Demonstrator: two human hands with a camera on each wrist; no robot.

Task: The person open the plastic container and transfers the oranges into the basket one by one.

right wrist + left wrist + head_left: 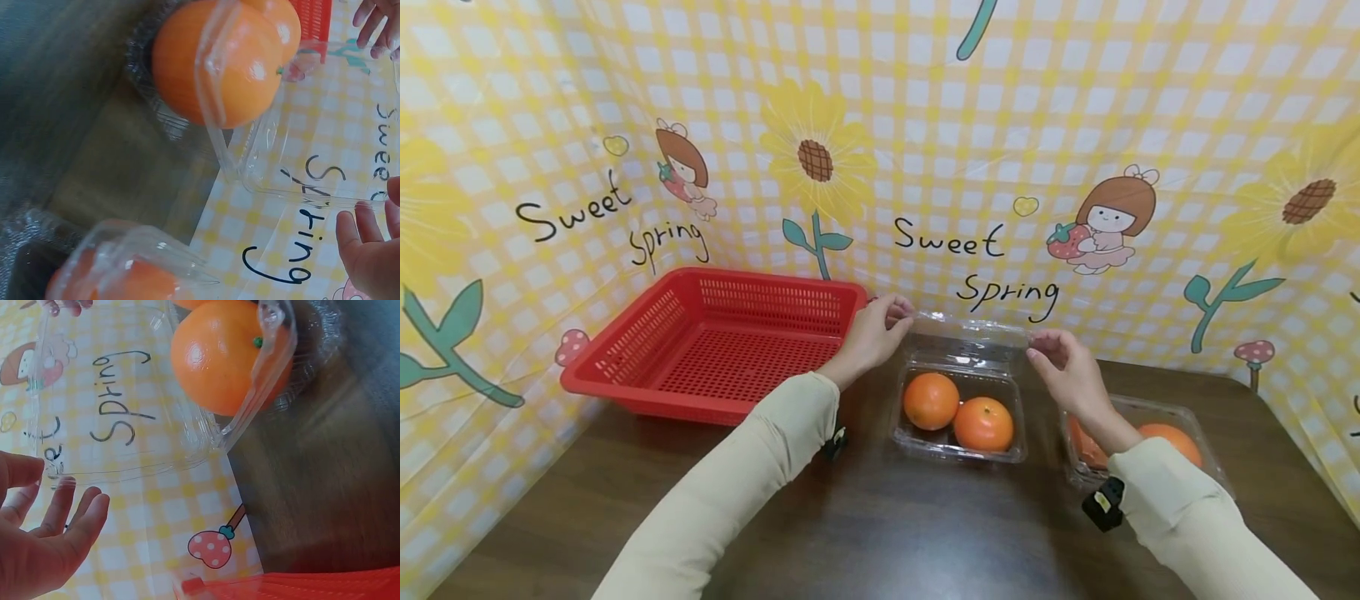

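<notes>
Two oranges, one (931,401) at the left and one (983,423) nearer the front right, sit in a clear plastic clamshell box (958,455) on the table. Its hinged lid (966,337) stands raised at the back. My left hand (877,333) pinches the lid's upper left corner between thumb and fingers; the left wrist view shows this hand (50,531) at the lid's edge. At the opposite upper corner my right hand (1070,367) pinches the lid, and the right wrist view has the thumb and fingers (369,234) there.
A red perforated basket (625,396) stands at the left, close to my left forearm. Under my right wrist is a second clear box (1187,417) with oranges (1172,442) inside, partly hidden by the arm. A yellow checked cloth (925,142) hangs behind the brown table (880,533).
</notes>
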